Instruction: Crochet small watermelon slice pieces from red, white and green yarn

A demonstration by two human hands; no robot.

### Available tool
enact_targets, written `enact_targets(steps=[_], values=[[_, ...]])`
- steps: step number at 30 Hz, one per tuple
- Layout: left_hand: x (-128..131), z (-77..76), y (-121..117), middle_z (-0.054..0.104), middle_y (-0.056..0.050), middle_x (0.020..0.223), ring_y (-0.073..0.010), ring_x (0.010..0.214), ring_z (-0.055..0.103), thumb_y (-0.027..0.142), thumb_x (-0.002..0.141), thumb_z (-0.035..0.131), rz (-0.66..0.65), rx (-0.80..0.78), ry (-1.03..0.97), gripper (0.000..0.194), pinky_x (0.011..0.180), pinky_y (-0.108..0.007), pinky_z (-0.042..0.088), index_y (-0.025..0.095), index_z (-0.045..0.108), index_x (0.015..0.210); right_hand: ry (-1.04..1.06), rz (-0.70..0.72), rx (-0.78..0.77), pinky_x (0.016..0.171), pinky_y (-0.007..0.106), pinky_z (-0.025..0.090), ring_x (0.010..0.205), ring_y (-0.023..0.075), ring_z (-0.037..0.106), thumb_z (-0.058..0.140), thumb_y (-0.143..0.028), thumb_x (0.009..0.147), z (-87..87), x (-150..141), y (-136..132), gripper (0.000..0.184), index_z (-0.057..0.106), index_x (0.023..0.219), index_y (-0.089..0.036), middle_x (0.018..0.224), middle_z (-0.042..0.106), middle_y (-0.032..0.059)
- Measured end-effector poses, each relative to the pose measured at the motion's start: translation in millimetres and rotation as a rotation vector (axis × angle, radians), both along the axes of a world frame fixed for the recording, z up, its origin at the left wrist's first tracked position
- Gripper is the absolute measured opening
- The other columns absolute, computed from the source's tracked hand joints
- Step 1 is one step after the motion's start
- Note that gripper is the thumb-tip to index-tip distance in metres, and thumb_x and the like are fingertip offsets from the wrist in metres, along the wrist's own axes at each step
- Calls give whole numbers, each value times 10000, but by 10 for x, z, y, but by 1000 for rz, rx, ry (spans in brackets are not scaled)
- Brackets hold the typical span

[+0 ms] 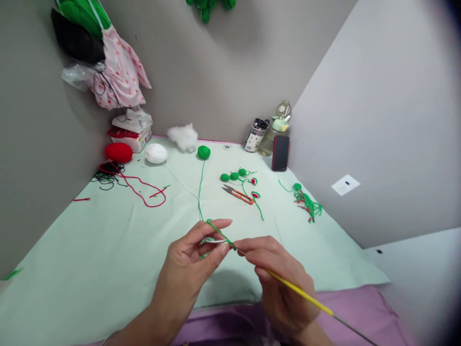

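My left hand (194, 259) pinches a small crocheted piece (232, 246) between thumb and fingers, with green yarn (218, 229) running over the index finger. White yarn (214, 240) also lies along that grip. My right hand (284, 278) is closed around a crochet hook (302, 293) with a yellow handle and a metal shaft; its tip meets the piece at my left fingertips. The piece itself is mostly hidden by the fingers. From the left hand the green strand leads back to a green yarn ball (203, 152), and a white strand to a white yarn ball (156, 154).
Orange thread snips (238, 194) lie beyond the hands, near small green crocheted balls (234, 176). Red yarn (118, 152) and black yarn (110, 173) are at left, white stuffing (183, 138) at the back. A phone (280, 153) leans by a bottle (268, 142); yarn scraps (306, 204) lie right.
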State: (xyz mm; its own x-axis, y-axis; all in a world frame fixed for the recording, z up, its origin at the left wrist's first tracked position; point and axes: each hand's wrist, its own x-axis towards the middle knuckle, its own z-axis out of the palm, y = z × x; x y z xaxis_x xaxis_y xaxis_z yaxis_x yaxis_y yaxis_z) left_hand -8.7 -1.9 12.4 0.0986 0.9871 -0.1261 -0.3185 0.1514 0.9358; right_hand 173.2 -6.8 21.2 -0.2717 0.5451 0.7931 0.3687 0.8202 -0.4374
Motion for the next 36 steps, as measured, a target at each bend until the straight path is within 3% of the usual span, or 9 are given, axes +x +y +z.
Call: enact_targets(steps=[4,8,12,17,23,27,31,33,36], values=[[30,-5,-2,701,14,884,-129,831,616,271,827,907,72,43,31,302,785,-200,520,347,877,1118,-243,-145,166,790,315,684,928,214,801,554,-88,1040,-64,-4,-19,241,730,1185,-167,1050,834,134],[49,56,32,593,43,753,-51,590,460,344,781,953,-80,-172,-297,421,542,-147,421,298,857,1188,-334,-261,302,853,316,678,981,223,783,670,-7,953,-177,-44,-1,378,766,1250,-220,1074,813,97],[8,85,82,479,89,618,6,463,225,262,776,956,-171,-313,-481,398,417,-120,239,184,861,1155,5,-132,32,773,334,659,929,214,756,576,-58,1027,-189,-56,26,337,763,1243,-235,1048,794,91],[-3,88,50,658,30,799,34,431,320,261,794,943,-147,-222,-409,359,416,-131,262,253,861,1143,445,48,-363,670,316,603,770,180,696,584,-203,1076,-114,-73,86,205,783,1058,-250,896,767,46],[46,63,23,673,35,738,-10,482,465,296,825,928,-100,-122,-280,329,489,-145,393,269,863,1146,257,-1,-251,746,319,637,875,193,749,607,-120,1049,-142,-124,63,255,788,1158,-264,956,801,52],[51,34,69,608,59,635,-17,458,436,312,781,961,-100,-190,-361,425,454,-143,361,235,853,1184,9,-128,-93,776,340,645,952,225,767,673,-85,996,-215,-84,8,391,770,1299,-311,1094,803,76],[8,36,125,502,83,501,-18,431,375,258,782,952,-186,-312,-447,389,435,-131,329,165,861,1149,284,-74,-214,727,305,615,846,183,729,616,-103,1038,-212,-39,59,313,793,1207,-297,961,785,44],[-7,57,130,527,77,525,-21,440,392,233,771,954,-162,-302,-454,376,444,-135,354,176,865,1132,488,-2,-369,666,277,586,726,146,680,608,-157,1061,-187,-44,98,238,803,1106,-285,865,744,17],[11,89,102,606,52,594,-60,497,501,240,766,955,-132,-247,-414,396,503,-173,447,225,858,1150,558,107,-493,686,281,583,741,148,687,655,-249,1056,-164,-87,128,174,826,1029,-271,874,753,28]])
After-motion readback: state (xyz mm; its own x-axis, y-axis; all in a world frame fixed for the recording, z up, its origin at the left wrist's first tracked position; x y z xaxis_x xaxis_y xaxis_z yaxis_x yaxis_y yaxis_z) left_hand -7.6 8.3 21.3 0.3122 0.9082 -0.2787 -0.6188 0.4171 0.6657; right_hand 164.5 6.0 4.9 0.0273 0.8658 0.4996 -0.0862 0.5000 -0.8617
